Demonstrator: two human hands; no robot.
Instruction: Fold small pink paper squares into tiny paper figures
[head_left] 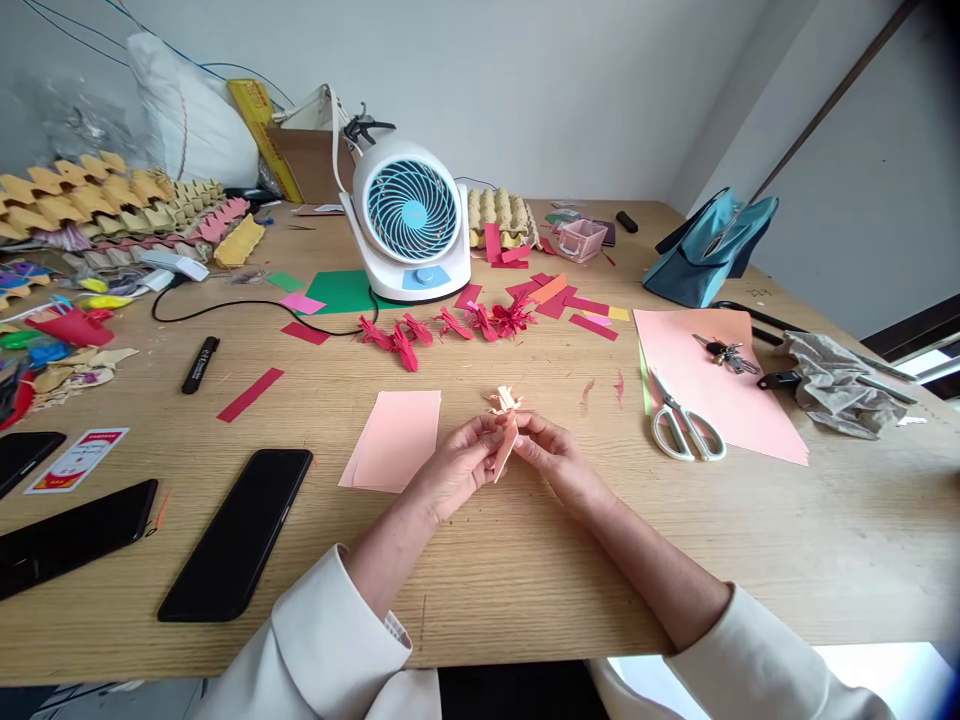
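Between both hands, over the middle of the table, is a narrow folded piece of light pink paper (506,450). My left hand (469,455) pinches it from the left, and my right hand (559,460) has its fingers closed on it from the right. Just beyond the fingertips sits a pale cut-paper piece with pointed ends (504,400); whether it touches the hands I cannot tell. Pink paper sheets (394,440) lie beside my left hand. White-handled scissors (684,425) rest to the right, partly on a larger pink sheet (697,350).
A white fan heater (412,215) stands at the back, with red cut-paper pieces (454,325) and red strips (592,305) before it. Black phones (236,535) and a marker (200,365) lie left. Keys (727,355) and a blue bag (709,250) are right; egg trays (90,205) are stacked far left.
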